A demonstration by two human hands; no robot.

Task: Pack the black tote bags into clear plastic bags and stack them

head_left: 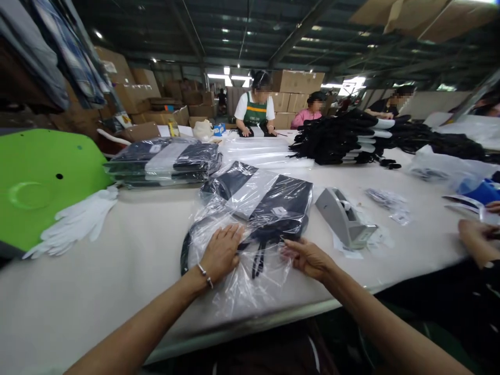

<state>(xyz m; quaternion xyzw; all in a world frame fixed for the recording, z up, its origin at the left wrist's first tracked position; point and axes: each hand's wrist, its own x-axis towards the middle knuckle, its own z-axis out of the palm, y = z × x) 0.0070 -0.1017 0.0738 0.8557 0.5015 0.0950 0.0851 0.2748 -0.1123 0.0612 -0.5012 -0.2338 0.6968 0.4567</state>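
A folded black item with a pale grey band (255,191) lies inside a clear plastic bag (250,286) in front of me. Black cords show through the bag below the item. My left hand (222,250) rests flat on the plastic, at the lower left of the item, with its fingers stretched forward. At the item's lower right, my right hand (308,257) pinches the edge of the plastic between thumb and fingers. The bag's loose end spreads toward the table's front edge.
Bagged items (164,161) are stacked at the back left, near white gloves (80,221) and a green panel (47,182). A grey tape dispenser (346,219) stands right. Behind are black items (336,138) and people at work. Another person's hand (478,239) is at far right.
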